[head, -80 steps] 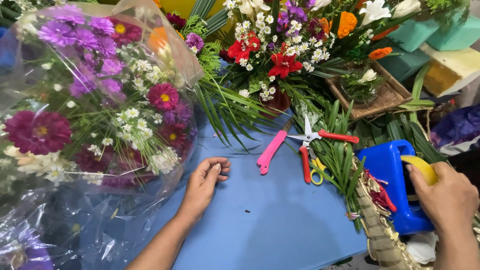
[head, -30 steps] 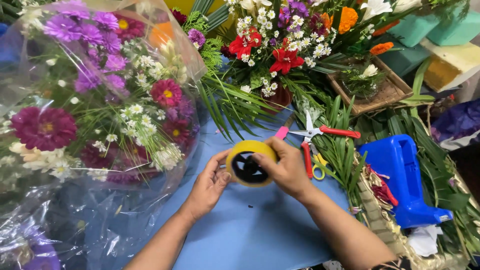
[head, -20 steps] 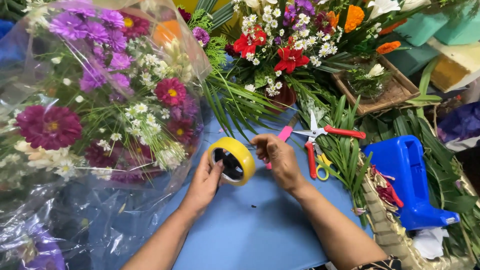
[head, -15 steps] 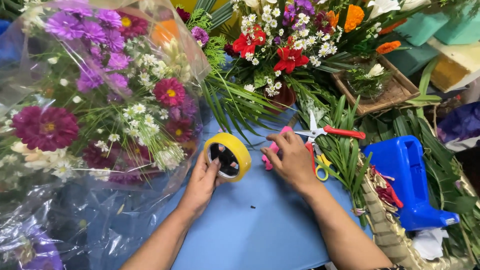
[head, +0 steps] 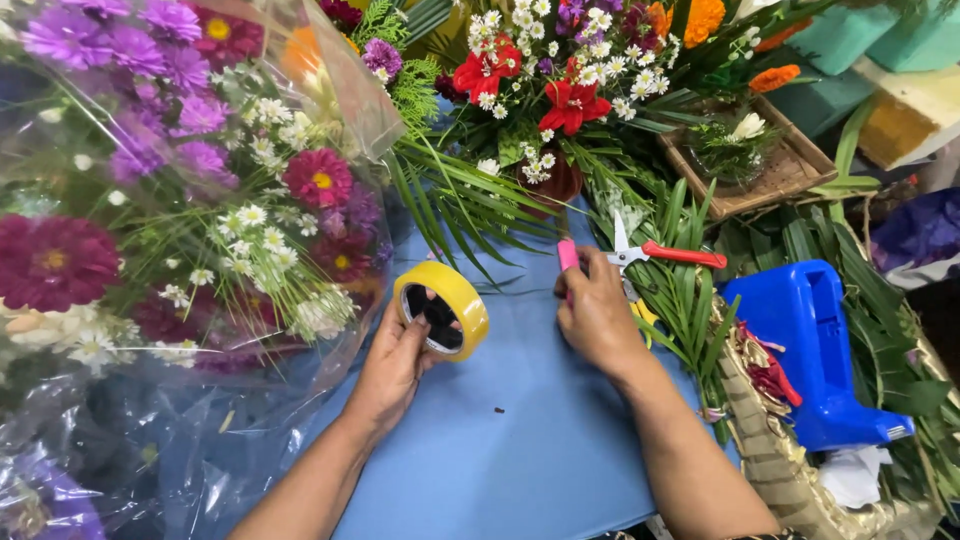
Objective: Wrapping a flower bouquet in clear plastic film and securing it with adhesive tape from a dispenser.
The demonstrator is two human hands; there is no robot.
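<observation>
Left hand [head: 392, 368] grips a yellow tape roll [head: 441, 309], fingers hooked through the core, roll tilted on edge just above the blue counter [head: 500, 460]. The roll sits centre-frame, at about 3 o'clock from the cellophane-wrapped bouquet [head: 190, 220] and close to its wrap.

Right hand [head: 598, 318] rests on the counter at 3 o'clock from the roll, fingers curled over a pink-handled tool [head: 568, 256]; whether it grasps the tool or only covers it, I cannot tell. Red-handled scissors [head: 660, 254] lie just beyond, at 1 o'clock from that hand, on palm leaves.

Judgement: step in hand looks like readying tape, with the cutter being fetched. Next move likely calls for finding the loose tape end and bringing a blade to it.

Room: open counter lies toward 6 o'clock, between the forearms. Crowded at 12 o'clock by the flower arrangement [head: 560, 90]; at 3 o'clock a blue plastic dispenser [head: 815, 350] and woven basket edge [head: 770, 440] hem the right arm.
</observation>
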